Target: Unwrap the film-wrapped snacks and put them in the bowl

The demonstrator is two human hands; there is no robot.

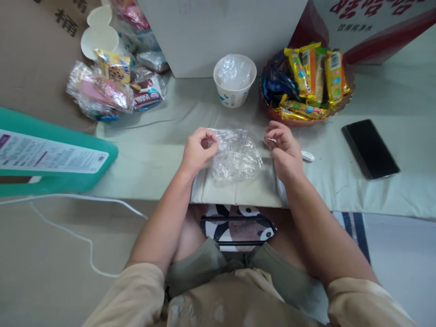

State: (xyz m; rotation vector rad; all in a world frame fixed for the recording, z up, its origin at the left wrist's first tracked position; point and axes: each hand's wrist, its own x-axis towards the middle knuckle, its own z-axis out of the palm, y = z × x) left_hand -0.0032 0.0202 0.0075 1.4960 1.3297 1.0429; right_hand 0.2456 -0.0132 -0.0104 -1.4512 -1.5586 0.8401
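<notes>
A crinkled clear plastic bag (236, 154) lies in front of me at the table's near edge. My left hand (200, 150) pinches its left edge between thumb and forefinger. To the right of the bag and apart from it, my right hand (284, 150) is curled, with a small shiny edge showing at its fingertips. A white rounded end (308, 156) sticks out behind that hand. Whether it belongs to what the fingers hold, I cannot tell. Beyond the bag stands a paper cup (233, 97) with crumpled clear plastic in it.
At the right, a bowl (299, 121) holds yellow- and blue-wrapped snacks; a black phone (370, 149) lies nearby. Packaged snacks (102, 91) are heaped at the left beside paper cups (100, 40). A green container (57, 156) and a white cable (91, 245) are at the left. Boxes (225, 36) stand behind.
</notes>
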